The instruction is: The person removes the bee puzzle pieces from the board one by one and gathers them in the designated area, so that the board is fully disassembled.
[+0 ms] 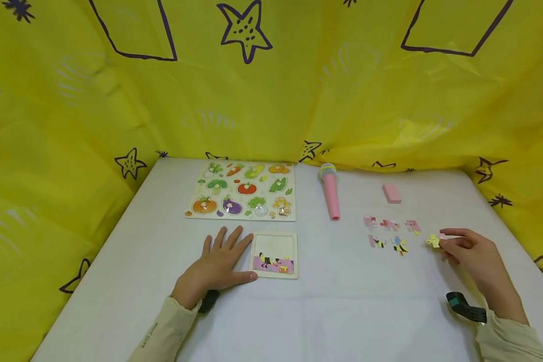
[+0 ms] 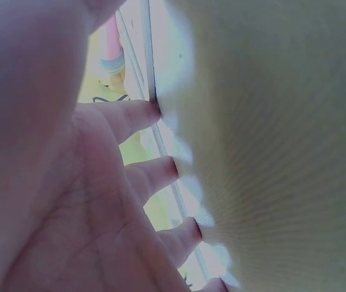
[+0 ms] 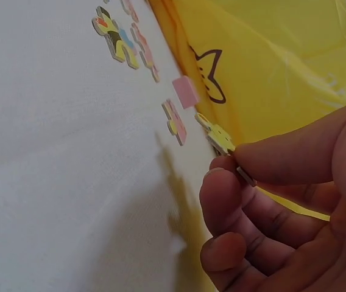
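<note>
My right hand (image 1: 472, 256) pinches a yellow jigsaw puzzle piece (image 3: 218, 137) between thumb and fingers, just above the table on the right. To its left lie several loose puzzle pieces (image 1: 390, 225) in two rows, pink ones behind and two with bee-like stripes in front. My left hand (image 1: 219, 261) rests spread on the table, its thumb and index fingertip at the left edge of a small square puzzle frame (image 1: 274, 234). Along the bottom of that frame sits a strip of fitted pieces (image 1: 273, 263) with a bee picture; its upper part shows a pale bare base.
Behind the puzzle frame lies a vegetable peg board (image 1: 244, 188). A pink microphone (image 1: 330, 193) lies right of the board, and a pink block (image 1: 391, 193) farther right, behind the loose pieces. A yellow patterned cloth (image 1: 271, 100) hangs around the white table (image 1: 344, 322).
</note>
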